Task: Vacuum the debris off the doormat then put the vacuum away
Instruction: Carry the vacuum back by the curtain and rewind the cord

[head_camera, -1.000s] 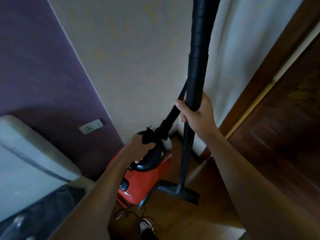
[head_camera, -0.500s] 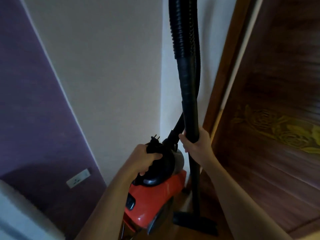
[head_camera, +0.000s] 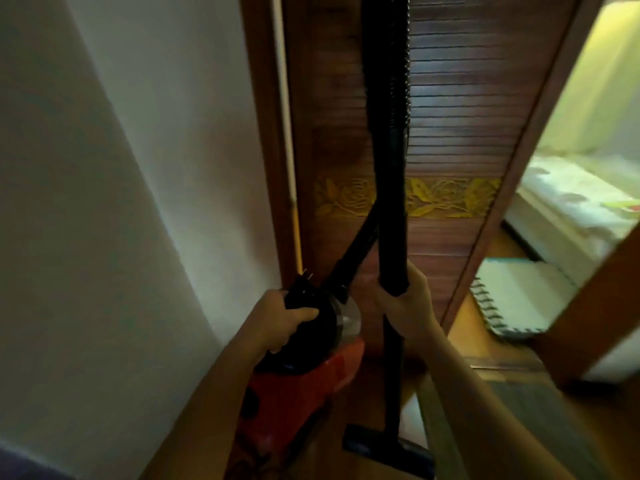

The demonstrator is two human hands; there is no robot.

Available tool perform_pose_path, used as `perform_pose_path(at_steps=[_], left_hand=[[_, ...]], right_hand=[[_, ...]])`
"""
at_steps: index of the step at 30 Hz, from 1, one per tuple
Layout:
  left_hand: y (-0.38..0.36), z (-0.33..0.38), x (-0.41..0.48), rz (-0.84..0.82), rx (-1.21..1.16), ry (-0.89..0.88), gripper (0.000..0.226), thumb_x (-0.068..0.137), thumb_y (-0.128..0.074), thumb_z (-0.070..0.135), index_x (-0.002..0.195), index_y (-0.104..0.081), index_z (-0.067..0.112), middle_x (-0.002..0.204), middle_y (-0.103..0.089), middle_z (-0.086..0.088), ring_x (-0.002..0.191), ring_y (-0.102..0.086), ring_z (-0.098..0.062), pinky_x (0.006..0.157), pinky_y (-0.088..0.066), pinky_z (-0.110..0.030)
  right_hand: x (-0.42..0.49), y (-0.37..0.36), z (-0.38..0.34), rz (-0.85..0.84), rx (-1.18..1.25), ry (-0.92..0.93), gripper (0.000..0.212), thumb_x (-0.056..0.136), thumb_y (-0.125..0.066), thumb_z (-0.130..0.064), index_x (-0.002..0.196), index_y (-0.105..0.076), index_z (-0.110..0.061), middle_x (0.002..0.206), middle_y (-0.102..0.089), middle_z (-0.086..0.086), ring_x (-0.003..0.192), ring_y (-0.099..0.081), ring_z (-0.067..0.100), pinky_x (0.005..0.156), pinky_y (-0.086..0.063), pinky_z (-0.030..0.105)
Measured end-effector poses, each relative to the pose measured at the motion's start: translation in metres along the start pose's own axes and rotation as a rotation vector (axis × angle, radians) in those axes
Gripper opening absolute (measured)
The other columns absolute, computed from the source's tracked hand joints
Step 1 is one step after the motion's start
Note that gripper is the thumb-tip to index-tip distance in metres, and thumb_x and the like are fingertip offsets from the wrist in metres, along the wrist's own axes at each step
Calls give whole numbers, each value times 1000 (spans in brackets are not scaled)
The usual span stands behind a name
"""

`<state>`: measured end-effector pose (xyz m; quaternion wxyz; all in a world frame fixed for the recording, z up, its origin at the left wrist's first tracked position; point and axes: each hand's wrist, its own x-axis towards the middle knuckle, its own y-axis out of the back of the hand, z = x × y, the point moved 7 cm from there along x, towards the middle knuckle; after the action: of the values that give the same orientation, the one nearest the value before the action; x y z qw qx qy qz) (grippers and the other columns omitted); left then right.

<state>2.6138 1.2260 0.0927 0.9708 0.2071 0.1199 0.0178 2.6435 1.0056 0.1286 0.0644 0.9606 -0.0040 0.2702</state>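
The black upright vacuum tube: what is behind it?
Behind the black vacuum tube stands a dark wooden louvred door with a carved yellow rose band. The tube covers part of that band and of the slats. The right hand grips the tube.

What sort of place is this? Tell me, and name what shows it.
Likely a home, just outside a bedroom: a carved, louvred wooden door, a bed with pale bedding seen past it, and a wooden floor.

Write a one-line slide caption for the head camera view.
Left hand grips the black handle of the red vacuum, right hand holds its upright wand, beside a louvred wooden door.
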Motion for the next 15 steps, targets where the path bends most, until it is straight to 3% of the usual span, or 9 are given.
perform_pose_path(at_steps=[3, 5, 7, 10, 12, 15], left_hand=[[-45, 24, 9, -154, 59, -81, 20, 87, -72, 25, 93, -65, 7, 51, -52, -1, 33, -45, -13, 36, -32, -24], [-77, 43, 10, -242, 94, -140, 18, 88, -71, 24, 80, -63, 10, 48, -49, 1, 31, -42, -12, 37, -31, -24], [-112, 60, 9, -312, 111, -173, 17, 89, -71, 23, 79, -63, 11, 48, -49, 2, 32, -41, -10, 38, -30, -24], [-167, 85, 3, -399, 132, -203, 14, 87, -72, 21, 86, -67, 8, 53, -52, 1, 33, -44, -9, 37, -30, -22], [-206, 101, -3, -458, 144, -222, 12, 86, -72, 20, 83, -68, 9, 50, -51, 3, 33, -44, -9, 37, -30, -22], [-269, 124, -16, -536, 170, -251, 18, 85, -73, 18, 70, -65, 11, 45, -49, 5, 32, -43, -9, 36, -28, -21]], right_hand=[[-19, 54, -5, 114, -76, 4, 27, 80, -69, -8, 79, -51, -28, 61, -58, -19, 52, -52, -1, 51, -41, 12], [-34, 94, -5, 196, -145, -8, 26, 78, -71, -13, 78, -51, -30, 60, -56, -17, 53, -51, 0, 53, -42, 17], [-48, 134, -5, 270, -221, -29, 26, 81, -70, -11, 79, -52, -30, 63, -55, -11, 56, -54, 8, 53, -46, 28], [-70, 190, -8, 340, -272, -55, 20, 86, -69, -7, 80, -53, -17, 64, -56, 8, 56, -57, 28, 54, -49, 44], [-87, 226, -12, 398, -288, -60, 27, 89, -69, 3, 83, -52, -17, 63, -51, 21, 54, -54, 35, 50, -47, 45], [-113, 281, -15, 493, -321, -67, 26, 89, -68, 0, 87, -53, -21, 63, -49, 19, 53, -52, 35, 49, -46, 42]])
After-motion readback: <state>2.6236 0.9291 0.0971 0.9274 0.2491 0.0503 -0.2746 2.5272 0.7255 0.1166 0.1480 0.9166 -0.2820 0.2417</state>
